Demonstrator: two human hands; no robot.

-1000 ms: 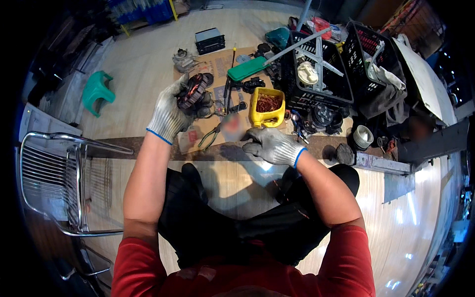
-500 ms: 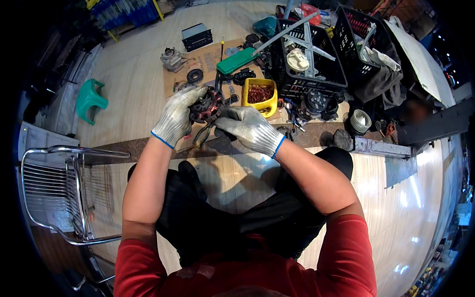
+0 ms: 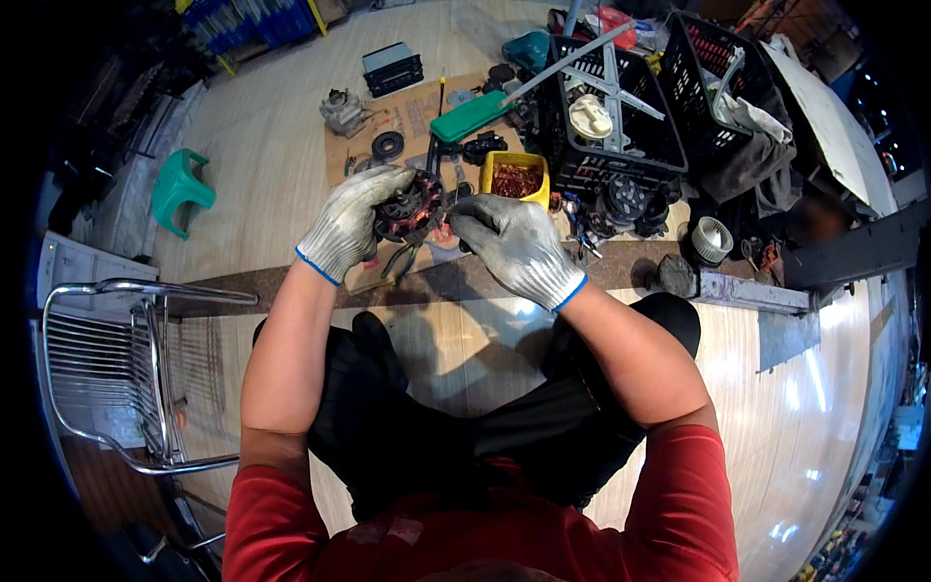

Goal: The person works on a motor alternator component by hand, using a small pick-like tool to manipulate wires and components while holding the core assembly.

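My left hand (image 3: pixel 351 215), in a white knit glove with a dirty grey palm, is closed around a round dark motor stator (image 3: pixel 423 204) with copper windings along its edge. Just to the right of the stator, my right hand (image 3: pixel 519 247) wears a matching glove. Its fingertips are curled together in a pinch near the stator's rim; whatever they hold, if anything, is too small to make out. Under the stator, pliers (image 3: pixel 399 262) with dark handles lie on the cardboard. A yellow container (image 3: pixel 541 181) of copper wire scraps stands behind my right hand.
Motor parts, a black ring (image 3: pixel 388 145) among them, lie on flattened cardboard (image 3: pixel 341 160). Black crates (image 3: pixel 621 175) stand at the back right, with a green-ended metal bar (image 3: pixel 469 117) reaching out from there. A green stool (image 3: pixel 181 192) and a metal chair (image 3: pixel 107 378) are at left.
My right hand has drawn away from the stator to the right, its fingers now more bunched. The left hand keeps its hold on the stator, whose copper windings show more.
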